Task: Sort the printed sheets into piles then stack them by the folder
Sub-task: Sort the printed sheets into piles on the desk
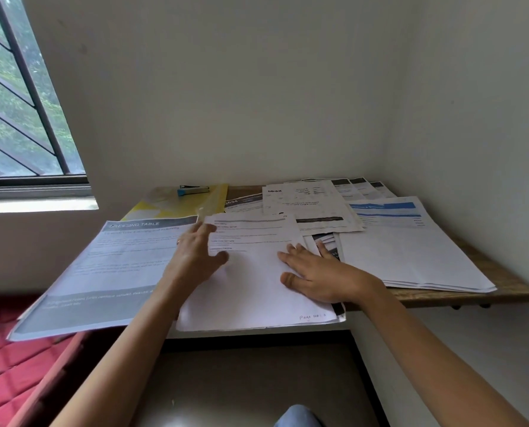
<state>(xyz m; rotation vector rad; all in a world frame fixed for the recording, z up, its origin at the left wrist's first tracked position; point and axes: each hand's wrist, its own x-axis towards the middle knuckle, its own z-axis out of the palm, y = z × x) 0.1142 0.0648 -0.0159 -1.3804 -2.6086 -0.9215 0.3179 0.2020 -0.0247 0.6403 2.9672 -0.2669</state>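
Printed sheets cover a small wooden table in a corner. A white text sheet lies in the middle front, hanging over the edge. My right hand rests flat on it with straight fingers. My left hand lies with spread fingers where that sheet meets a grey "Dressing Table" sheet, which juts out over the left edge. A yellow folder lies at the back left. A pile with a blue header is on the right; more sheets are fanned at the back.
A blue and grey stapler sits on the folder. Walls close the table at the back and right. A barred window is at the left, and a red quilted cushion lies below the table's left side.
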